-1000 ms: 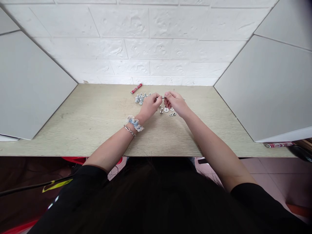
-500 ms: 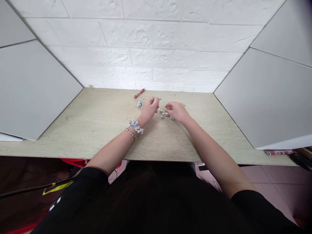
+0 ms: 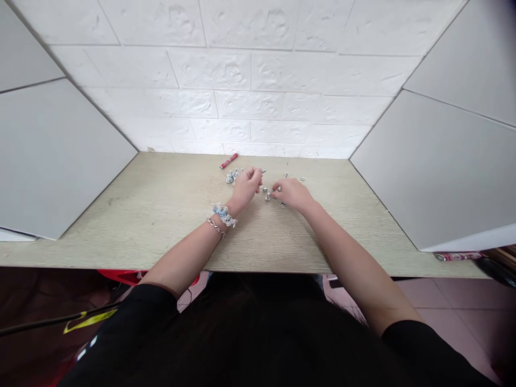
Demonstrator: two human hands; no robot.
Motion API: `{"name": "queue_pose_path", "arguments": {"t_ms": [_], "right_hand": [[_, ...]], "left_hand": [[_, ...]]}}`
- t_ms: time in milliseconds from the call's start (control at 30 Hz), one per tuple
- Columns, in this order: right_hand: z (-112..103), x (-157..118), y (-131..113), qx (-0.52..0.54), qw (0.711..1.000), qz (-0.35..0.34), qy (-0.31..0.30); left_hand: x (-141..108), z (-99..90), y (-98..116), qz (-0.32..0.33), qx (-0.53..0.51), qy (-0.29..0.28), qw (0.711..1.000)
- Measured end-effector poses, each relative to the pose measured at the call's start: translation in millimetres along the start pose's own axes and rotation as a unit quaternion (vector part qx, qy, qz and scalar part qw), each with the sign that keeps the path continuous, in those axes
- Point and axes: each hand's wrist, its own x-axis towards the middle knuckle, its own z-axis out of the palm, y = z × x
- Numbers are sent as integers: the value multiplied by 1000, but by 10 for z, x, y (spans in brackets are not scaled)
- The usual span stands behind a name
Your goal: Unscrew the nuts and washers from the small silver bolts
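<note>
My left hand [image 3: 246, 188] is closed around a bolt [image 3: 264, 171], whose thin dark shank pokes out past the fingertips; the rest of it is hidden. To the right, my right hand [image 3: 293, 193] reaches low over the small hardware with thumb and fingers pinched together. What lies between those fingertips is too small to make out. Between the hands stand a bolt [image 3: 267, 197] on its head and a nut [image 3: 265, 189]. Another small metal piece [image 3: 283, 204] lies under the right hand, and an upright bolt [image 3: 286, 175] shows behind it.
A cluster of bolts [image 3: 230, 177] sits left of my left hand. A red marker-like tube [image 3: 229, 160] lies near the white brick wall [image 3: 250, 102]. One nut [image 3: 302, 179] is off to the right. Grey panels [image 3: 427, 172] flank the wooden tabletop [image 3: 169, 215].
My right hand has lowered slightly among the metal pieces, and its fingertips have closed. An upright bolt now shows behind it. My left hand keeps its grip; the view has tilted a little upward.
</note>
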Motion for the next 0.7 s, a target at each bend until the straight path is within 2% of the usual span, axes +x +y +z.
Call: {"name": "queue_pose_path", "arguments": {"t_ms": [200, 333, 433, 600, 700], "right_hand": [[-15, -16, -6, -13, 999, 3, -31], [-23, -19, -8, 2, 1000, 2, -29], [-39, -25, -22, 24, 1000, -3, 6], [-63, -39, -62, 111, 988, 2, 106], [-62, -55, -96, 167, 977, -24, 129]], "left_hand": [[4, 7, -24, 1, 12, -13, 1000], [11, 17, -48, -12, 7, -37, 999], [0, 23, -17, -26, -5, -48, 999], [-23, 29, 59, -66, -77, -75, 992], [-26, 32, 60, -82, -127, -92, 984]]}}
